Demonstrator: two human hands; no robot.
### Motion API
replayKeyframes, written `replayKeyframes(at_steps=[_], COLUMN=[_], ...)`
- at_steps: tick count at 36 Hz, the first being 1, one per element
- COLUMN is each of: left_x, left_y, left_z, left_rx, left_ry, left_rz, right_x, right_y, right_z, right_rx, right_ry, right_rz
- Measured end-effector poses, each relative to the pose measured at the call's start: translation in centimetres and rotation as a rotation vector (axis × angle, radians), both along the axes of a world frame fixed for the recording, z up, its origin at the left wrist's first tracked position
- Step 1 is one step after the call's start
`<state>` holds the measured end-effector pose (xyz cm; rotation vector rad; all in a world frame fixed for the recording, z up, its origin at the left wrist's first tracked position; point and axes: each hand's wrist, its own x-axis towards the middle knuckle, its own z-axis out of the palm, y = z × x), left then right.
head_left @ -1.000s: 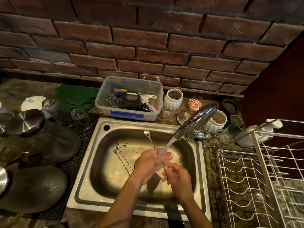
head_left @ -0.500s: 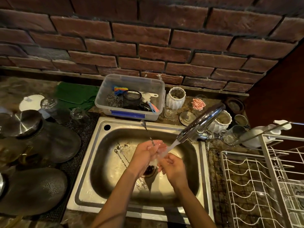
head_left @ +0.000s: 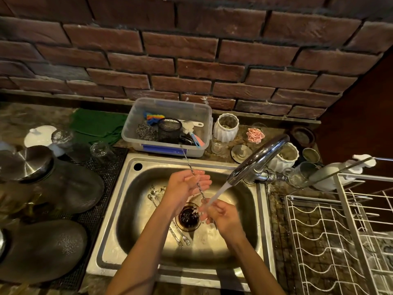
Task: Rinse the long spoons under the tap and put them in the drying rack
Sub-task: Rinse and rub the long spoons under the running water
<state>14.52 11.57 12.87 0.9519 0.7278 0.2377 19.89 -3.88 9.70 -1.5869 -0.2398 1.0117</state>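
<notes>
Over the steel sink (head_left: 262, 213), the left hand (head_left: 187, 186) lies spread, palm up, with a long twisted spoon (head_left: 192, 171) resting across its fingers. The right hand (head_left: 221, 213) pinches the spoon's near end under the water running from the tap (head_left: 258, 159). More long spoons (head_left: 163, 211) lie in the basin. The white wire drying rack (head_left: 331, 241) stands on the tabletop to the right.
</notes>
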Motion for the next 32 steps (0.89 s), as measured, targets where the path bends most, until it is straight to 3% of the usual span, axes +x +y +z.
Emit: replayKeyframes(at_steps=[4,11,19,23,32], left_x=[0.2,0.3,0.4,0.2,-0.8], left_y=[0.3,1.3,2.2,2.1,-0.3], left_z=[0.3,0.5,1.2,1.2,-0.4], left_rx=[-0.019,-0.032,-0.026,-0.039,-0.103], left_ry=[0.007,-0.015,-0.047,-0.068,-0.024], left_rz=[0.042,0.123,0.189,0.211,0.155], right_x=[0.0,-0.1,0.1,0.1,-0.5], right_y=[-0.4,0.1,0.8,0.9,-0.9], right_z=[0.3,0.9,2.1,1.9,1.7], right_rx=[0.044,0.174,0.298,0.304,0.154], right_ry=[0.056,0.436,0.627,0.617,0.366], right_rz=[0.037,-0.046,-0.136,-0.117,-0.062])
